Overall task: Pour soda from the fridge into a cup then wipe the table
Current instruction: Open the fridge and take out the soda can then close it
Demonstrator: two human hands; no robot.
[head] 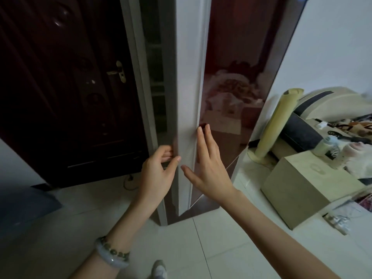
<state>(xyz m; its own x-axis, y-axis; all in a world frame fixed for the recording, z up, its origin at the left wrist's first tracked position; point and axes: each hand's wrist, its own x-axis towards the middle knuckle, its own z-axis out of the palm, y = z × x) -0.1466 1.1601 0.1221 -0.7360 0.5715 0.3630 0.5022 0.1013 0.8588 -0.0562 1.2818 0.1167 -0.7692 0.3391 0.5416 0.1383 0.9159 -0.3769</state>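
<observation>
A tall fridge with a glossy dark red door (237,77) stands in front of me. The door is ajar and shows its white inner edge (189,97) and a dark gap with shelves (156,77). My left hand (159,172) grips the door's edge low down, fingers curled behind it and thumb on the front. My right hand (207,164) lies flat with straight fingers against the red front beside the edge. No soda, cup or table is in view.
A dark brown entrance door (66,87) with a brass handle stands at the left. At the right a beige box (306,186), a rolled yellow mat (279,121) and cluttered items sit on the white tiled floor (201,238). A blue mat (22,208) lies at far left.
</observation>
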